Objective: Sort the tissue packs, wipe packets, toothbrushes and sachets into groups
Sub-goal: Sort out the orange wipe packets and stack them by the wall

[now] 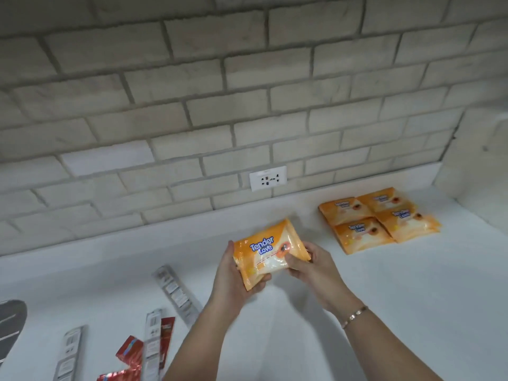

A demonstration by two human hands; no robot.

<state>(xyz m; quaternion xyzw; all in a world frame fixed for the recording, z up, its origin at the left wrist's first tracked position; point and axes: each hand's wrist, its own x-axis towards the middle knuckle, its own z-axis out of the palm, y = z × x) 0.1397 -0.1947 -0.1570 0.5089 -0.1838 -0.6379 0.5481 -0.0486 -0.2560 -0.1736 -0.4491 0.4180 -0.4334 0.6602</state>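
**Orange pack held over the counter, group to the right**

1. Far left: three long grey toothbrush packs (68, 353) lie flat on the white counter (412, 312). They are fanned rather than parallel. Red sachets (129, 353) sit partly under the middle one. I judge this zone unsorted.

2. Centre: my left hand (233, 273) grips the orange pack (270, 251) by its left edge and lower corner, with the fingers curled round it. My right hand (310, 266) pinches the opposite end, thumb on the printed face and fingers behind. The pack is off the surface and tilted, label towards me. Two-handed support keeps the soft film from folding and lets me read the label to confirm the type. Whether it contains tissues or wipes cannot be told from the print.

3. Right: four matching orange packs (379, 220) lie near the back wall in a tight, overlapping block, well apart from the toothbrush zone. That separation keeps the groups distinct.

4. Judged next step: carry the held pack right and set it against that block
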